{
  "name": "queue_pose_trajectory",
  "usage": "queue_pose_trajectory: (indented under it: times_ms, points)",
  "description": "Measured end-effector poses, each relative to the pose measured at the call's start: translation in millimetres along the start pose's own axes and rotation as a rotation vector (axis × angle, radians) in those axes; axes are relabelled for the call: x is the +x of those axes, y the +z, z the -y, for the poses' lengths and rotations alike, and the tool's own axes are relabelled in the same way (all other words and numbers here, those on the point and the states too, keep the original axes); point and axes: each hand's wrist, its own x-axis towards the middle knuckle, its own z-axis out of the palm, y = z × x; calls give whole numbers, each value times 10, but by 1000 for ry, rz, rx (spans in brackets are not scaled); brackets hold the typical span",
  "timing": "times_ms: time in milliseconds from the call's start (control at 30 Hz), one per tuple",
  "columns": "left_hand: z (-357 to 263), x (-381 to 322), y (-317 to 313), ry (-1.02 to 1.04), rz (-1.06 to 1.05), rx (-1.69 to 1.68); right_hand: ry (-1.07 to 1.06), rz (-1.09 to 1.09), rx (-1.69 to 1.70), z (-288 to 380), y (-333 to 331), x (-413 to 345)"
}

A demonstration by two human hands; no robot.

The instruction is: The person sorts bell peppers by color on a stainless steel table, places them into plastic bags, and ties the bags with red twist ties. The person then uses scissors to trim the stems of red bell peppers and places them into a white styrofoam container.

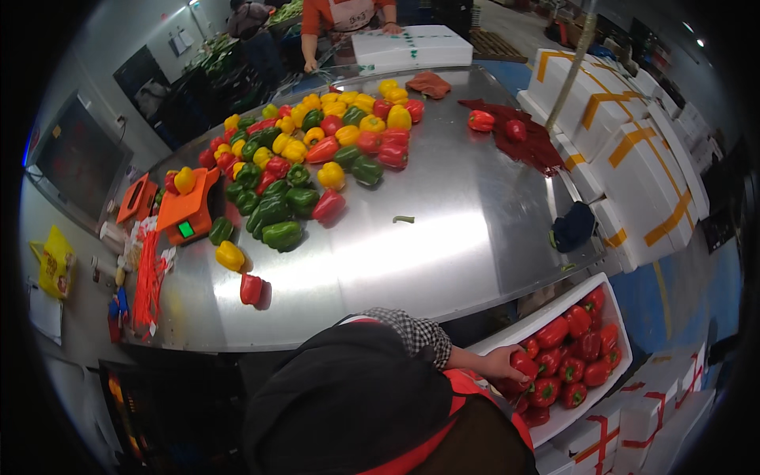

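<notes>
My left hand, in a checkered sleeve, reaches into a white foam box at the lower right. Its fingers are closed around a red bell pepper. Several more red bell peppers fill the box around it, some with green stems showing. My right hand is out of view. Part of my dark clothing and red-edged apron covers the bottom middle. Beyond the box stands a stainless steel table with a heap of yellow, red and green bell peppers on its left half.
An orange scale carries peppers at left, near red ties. Dark red cloth and dark blue cloth lie at right. Taped foam boxes are stacked beyond. Across the table, a person handles a closed foam box.
</notes>
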Motion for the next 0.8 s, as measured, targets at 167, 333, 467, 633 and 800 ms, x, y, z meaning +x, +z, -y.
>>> queue_pose_trajectory:
  times_ms: [167, 333, 467, 633, 800]
  points:
    - [-216, -33, -241, 19, -136, -215, -249, -81, -141, 262, -48, 69]
    - [-540, 15, -682, -9, 221, -883, -47, -178, -294, 625, -177, -72]
    - [-605, 73, -691, -120, 485, -1062, -92, -253, -108, 921, -213, -105]
    - [-442, 146, -534, -245, 641, -1170, 38, -138, 176, 741, -127, -343]
    - [-155, 54, -844, -400, 387, -1222, 261, -133, 407, 347, 90, -350]
